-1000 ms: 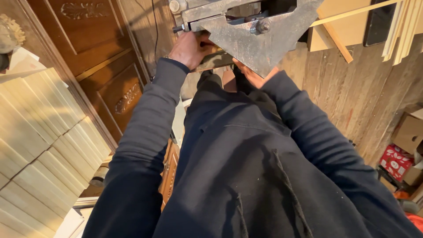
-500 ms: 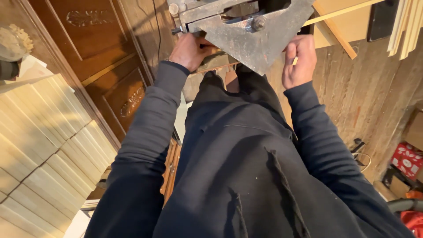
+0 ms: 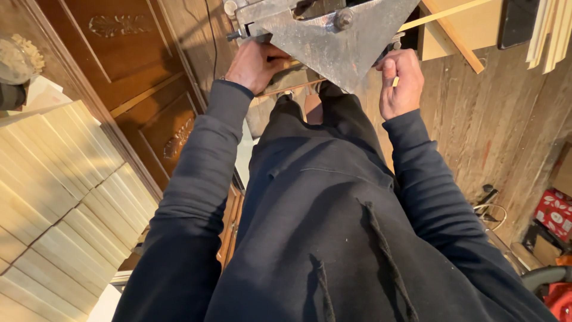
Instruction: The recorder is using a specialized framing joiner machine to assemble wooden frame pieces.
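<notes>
A grey triangular metal plate (image 3: 333,36) of a machine hangs at the top of the view, above my legs. My left hand (image 3: 255,64) is curled shut under its left edge, where a thin wooden strip (image 3: 292,87) runs beneath the plate; the grip itself is partly hidden. To the right of the plate's point, my right hand (image 3: 403,82) is raised with its fingers closed on a small pale wooden piece (image 3: 395,80). Both arms are in dark sleeves.
Dark carved wooden panels (image 3: 149,89) stand to the left, with stacked pale boards (image 3: 53,197) in front of them. Light wooden slats (image 3: 453,24) lie at the upper right. A red patterned box (image 3: 554,214) and tools (image 3: 488,200) sit on the worn plank floor (image 3: 494,119).
My right hand came out from under the metal plate and moved right, now held up beside it with a small wooden piece. My left hand stayed at the plate's left edge.
</notes>
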